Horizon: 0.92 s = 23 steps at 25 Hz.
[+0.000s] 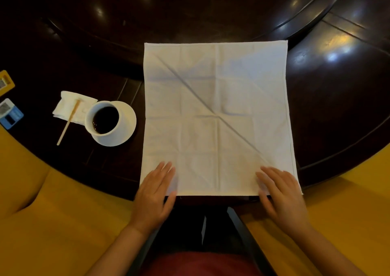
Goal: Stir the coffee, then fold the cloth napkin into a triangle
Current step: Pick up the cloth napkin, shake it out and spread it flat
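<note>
A white cloth napkin (217, 115) lies spread flat as a square on the dark round table (329, 98), creased diagonally from far left to near right. My left hand (155, 195) rests flat on its near left corner, fingers together and extended. My right hand (281, 197) rests flat on the near right corner in the same way. Neither hand grips anything. To the left stands a white cup of black coffee (104, 118) on a white saucer (127, 125). A wooden stirrer (68, 122) lies across a small paper napkin (70, 106) beside the cup.
A raised dark turntable (190, 11) fills the far middle of the table. Two small packets, one yellow (6, 82) and one blue (10, 114), lie at the left edge. Yellow seat cushions (52, 223) flank my lap on both sides.
</note>
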{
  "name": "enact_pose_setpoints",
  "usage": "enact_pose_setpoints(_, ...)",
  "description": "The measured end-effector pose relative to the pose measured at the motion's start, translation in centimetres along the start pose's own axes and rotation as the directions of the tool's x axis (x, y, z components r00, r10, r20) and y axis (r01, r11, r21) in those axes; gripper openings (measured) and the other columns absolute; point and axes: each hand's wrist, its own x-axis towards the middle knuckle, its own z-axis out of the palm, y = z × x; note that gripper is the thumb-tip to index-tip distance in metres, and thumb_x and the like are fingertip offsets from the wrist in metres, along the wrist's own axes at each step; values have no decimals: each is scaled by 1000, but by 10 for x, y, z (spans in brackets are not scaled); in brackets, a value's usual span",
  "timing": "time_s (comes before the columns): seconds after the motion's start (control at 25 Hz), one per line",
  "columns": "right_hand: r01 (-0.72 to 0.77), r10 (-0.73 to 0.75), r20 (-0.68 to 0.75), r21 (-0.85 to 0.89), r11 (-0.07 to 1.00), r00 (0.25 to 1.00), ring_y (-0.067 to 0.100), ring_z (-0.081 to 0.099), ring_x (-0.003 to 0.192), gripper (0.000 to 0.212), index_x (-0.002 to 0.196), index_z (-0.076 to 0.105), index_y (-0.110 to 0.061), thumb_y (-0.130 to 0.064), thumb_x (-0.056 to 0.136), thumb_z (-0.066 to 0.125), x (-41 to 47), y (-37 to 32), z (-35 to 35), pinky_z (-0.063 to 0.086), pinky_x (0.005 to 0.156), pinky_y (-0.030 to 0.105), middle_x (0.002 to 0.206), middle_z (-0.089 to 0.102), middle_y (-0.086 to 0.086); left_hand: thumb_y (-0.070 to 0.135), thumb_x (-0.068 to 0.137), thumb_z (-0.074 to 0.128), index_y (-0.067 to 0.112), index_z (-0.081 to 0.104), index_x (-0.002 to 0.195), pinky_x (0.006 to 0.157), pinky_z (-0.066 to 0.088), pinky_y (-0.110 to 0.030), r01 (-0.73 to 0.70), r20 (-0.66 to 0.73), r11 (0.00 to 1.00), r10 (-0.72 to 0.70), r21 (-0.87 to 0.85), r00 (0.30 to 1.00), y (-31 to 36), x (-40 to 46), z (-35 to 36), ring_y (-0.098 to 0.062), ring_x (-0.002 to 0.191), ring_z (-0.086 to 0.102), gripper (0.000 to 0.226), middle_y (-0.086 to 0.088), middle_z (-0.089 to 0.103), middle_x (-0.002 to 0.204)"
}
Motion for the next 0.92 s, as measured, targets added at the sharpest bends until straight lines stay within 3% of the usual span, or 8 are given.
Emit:
enact_pose_setpoints(0.12,-54,55,12,-33,998,998,26,20,141,50,141,33,-13,-29,94,31,45,-47,25,12,114,49,150,26,9,37,90,33,15,20,147,113,11,-49,26,81,981,-42,192,996,44,48,30,-23,143,13,62,-8,20,154)
enact_pose_setpoints(0.32,-96,116,113,-168,981,987,25,11,143,58,146,18,-19,-41,93,24,70,-48,54,5,114,47,154,12,5,48,87,29,30,23,145,109,15,-59,54,207,943,-127,329,970,45,81,61,-27,142,20,61,-6,22,155)
enact_pose_setpoints(0.52,-232,254,79,-217,948,964,17,1,143,66,148,3,-21,-49,91,21,58,17,36,0,115,41,156,8,3,54,88,21,28,10,149,113,7,-51,253,155,913,-314,320,937,-9,74,39,-22,144,2,68,-5,4,158)
enact_pose_setpoints(0.68,-560,564,-29,-164,812,825,15,-6,142,67,147,-1,-14,-50,93,12,65,38,20,5,117,48,157,2,5,51,89,14,14,7,150,116,7,-48,414,80,859,-455,302,887,-24,72,16,-19,145,0,71,-9,4,158)
enact_pose_setpoints(0.72,-580,576,-71,-146,802,814,17,-4,142,66,147,3,-11,-47,93,14,77,33,19,5,117,50,157,5,8,49,90,16,12,8,150,116,6,-49,427,37,862,-453,274,891,-20,79,14,-20,145,1,70,-10,5,158)
enact_pose_setpoints(0.76,-527,517,-99,-140,838,850,19,0,142,65,147,9,-9,-44,93,17,92,22,19,3,116,50,156,11,11,47,91,19,12,8,149,116,4,-49,399,-6,884,-410,241,912,-13,91,16,-21,144,3,68,-10,6,157)
enact_pose_setpoints(0.84,-257,247,-83,-157,953,966,23,8,141,60,145,22,-9,-37,92,26,129,-7,29,3,113,47,153,20,12,42,92,26,17,8,149,113,2,-49,256,-58,946,-249,200,967,6,127,27,-21,144,7,64,-9,8,156)
enact_pose_setpoints(0.92,-65,62,-25,-145,987,998,21,7,141,54,145,23,-15,-32,94,30,165,-33,44,3,113,46,154,21,8,37,93,30,23,5,148,112,3,-51,144,-30,959,-141,243,990,24,167,44,-19,143,5,62,-8,11,157)
